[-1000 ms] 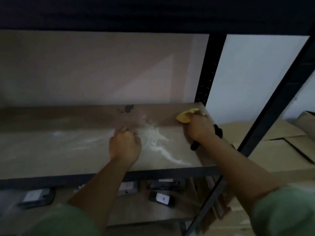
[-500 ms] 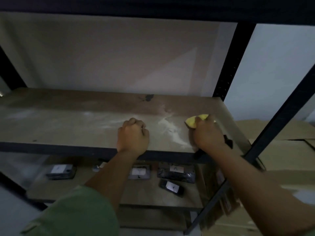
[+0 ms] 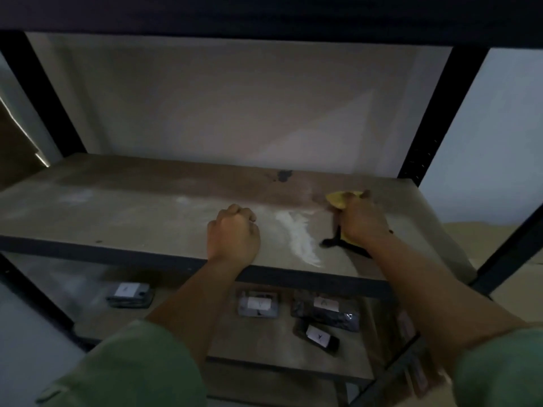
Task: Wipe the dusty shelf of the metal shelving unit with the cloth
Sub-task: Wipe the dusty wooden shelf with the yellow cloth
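The dusty wooden shelf (image 3: 132, 218) of the black metal shelving unit spans the view at mid height. A streak of white dust (image 3: 299, 236) lies on it between my hands. My right hand (image 3: 363, 220) presses a yellow cloth (image 3: 338, 198) onto the right part of the shelf, just right of the streak; most of the cloth is hidden under the hand. My left hand (image 3: 233, 233) rests on the shelf as a closed fist near the front edge, left of the streak, holding nothing.
A dark stain (image 3: 283, 175) marks the back of the shelf. Black uprights (image 3: 432, 118) stand at the right and left. On the lower shelf lie several dark packets with white labels (image 3: 258, 304). Cardboard (image 3: 499, 230) sits beyond the right side.
The view has swung left and down, showing more of the shelf. My right hand with the cloth has shifted slightly back toward the wall. My left fist stays put.
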